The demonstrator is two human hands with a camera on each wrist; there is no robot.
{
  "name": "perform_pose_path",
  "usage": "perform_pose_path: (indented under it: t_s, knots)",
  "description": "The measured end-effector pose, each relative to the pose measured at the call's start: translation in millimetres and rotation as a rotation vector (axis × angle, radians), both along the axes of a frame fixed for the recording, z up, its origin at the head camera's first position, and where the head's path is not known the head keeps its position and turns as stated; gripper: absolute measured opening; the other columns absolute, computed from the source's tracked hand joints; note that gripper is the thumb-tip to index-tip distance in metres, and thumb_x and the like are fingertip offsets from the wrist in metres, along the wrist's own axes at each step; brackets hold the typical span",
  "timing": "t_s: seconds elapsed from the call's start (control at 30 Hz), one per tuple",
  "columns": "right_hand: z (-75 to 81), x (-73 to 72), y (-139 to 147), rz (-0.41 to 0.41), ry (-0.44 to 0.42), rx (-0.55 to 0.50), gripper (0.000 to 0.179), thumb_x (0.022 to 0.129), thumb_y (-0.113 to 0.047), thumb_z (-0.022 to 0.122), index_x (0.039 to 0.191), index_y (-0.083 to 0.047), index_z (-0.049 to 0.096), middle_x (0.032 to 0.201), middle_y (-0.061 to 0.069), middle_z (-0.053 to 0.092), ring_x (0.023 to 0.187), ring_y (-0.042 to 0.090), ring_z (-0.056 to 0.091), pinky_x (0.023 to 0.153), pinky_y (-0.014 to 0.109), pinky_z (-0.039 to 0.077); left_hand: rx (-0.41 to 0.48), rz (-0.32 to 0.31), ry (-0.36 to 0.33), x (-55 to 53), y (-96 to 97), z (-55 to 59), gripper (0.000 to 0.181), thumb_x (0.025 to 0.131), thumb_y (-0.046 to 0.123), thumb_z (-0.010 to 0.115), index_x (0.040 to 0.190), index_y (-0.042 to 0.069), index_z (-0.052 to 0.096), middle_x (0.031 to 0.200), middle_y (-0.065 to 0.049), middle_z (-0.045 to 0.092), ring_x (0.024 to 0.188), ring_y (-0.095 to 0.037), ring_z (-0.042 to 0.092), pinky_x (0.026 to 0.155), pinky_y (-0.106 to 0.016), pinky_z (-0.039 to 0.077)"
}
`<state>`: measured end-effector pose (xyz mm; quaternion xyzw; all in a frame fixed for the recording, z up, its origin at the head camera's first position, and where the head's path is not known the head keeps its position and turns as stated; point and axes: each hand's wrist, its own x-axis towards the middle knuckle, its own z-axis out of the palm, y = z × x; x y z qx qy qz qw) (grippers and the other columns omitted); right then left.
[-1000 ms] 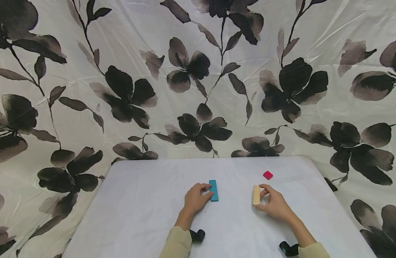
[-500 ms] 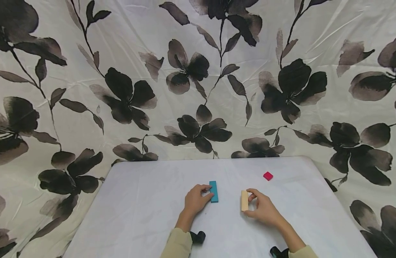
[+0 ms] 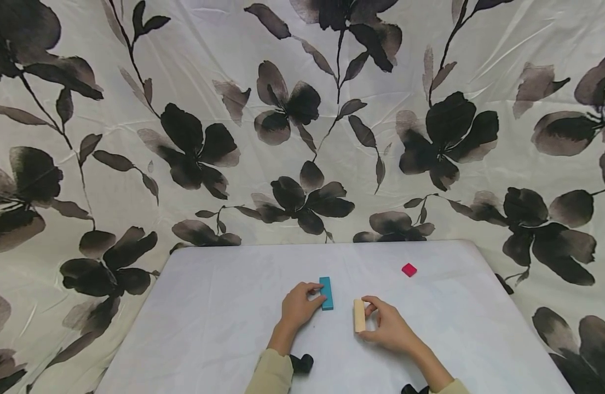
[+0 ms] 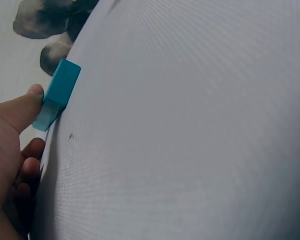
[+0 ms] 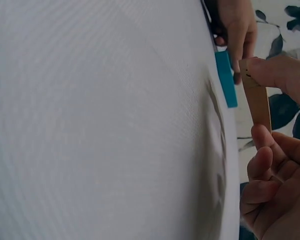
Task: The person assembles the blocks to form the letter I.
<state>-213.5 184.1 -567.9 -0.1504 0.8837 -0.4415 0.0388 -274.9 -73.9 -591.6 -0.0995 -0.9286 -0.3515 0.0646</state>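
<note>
Just below and right of centre in the head view, I see a pale wooden block, its long side running up the frame. The right hand is grasping it end to end, thumb at the near end and fingertips at the far one. On the right wrist feed I find the same block toward the upper right, pinched between thumb and fingertip, with a small dark mark beside the thumb. I cannot tell whether its underside touches the table.

To its left in the head view, a little higher and well apart from it, lies a blue block, also long side up the frame. The left hand is grasping it from the left, thumb and fingertips at that edge. My left wrist feed puts this block at upper left, the thumb against it and other fingers curled lower down.

Farther out, toward the right of the head view, a small red piece rests by itself near the back of the white tabletop. At the bottom of the frame I make out two light sleeves, and a black device at the left wrist. Behind the table, filling the upper part of my view, spreads a pale sheet printed with dark flowers.
</note>
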Motion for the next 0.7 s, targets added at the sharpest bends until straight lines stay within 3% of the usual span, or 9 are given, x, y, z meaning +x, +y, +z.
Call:
perform_pose_path:
  t_s: [0.7]
  knots:
    - [-6.0,6.6,-29.5,0.099,0.010,0.018,0.075,0.070,-0.031,0.088,0.133,-0.008,0.052,0.096,-0.009,0.056,0.066,0.010,0.047,0.059,0.025,0.042,-0.035,0.020,-0.017,3.6,2.1,-0.5,0.034,0.086,0.043,0.072,0.115,0.025,0.073,0.088,0.011,0.057,0.069,-0.006,0.046,0.061,-0.026,0.038]
